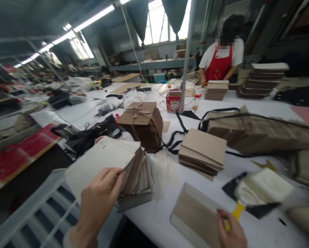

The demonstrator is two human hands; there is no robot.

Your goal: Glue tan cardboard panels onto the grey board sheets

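Observation:
My left hand (100, 198) pinches the edge of a pale cardboard panel (100, 156) on top of a fanned stack of fabric-faced panels (136, 182). My right hand (233, 229) is closed around the yellow handle of a brush (238, 210). Its whitish head is blurred and rests by a pale, glue-smeared block or tub (273, 184) on a dark sheet. Under and beside the right fingers lies a flat brown panel with a lighter border (196, 213). Beyond it sits a neat pile of brown panels (202, 144).
A tied brown bundle (141, 120), a red box (173, 100) and a metal pole (187, 62) stand farther back. Long strapped bundles (255, 132) lie at right. A co-worker in a red apron (219, 65) stands across the table. A pale plastic crate (48, 217) is at lower left.

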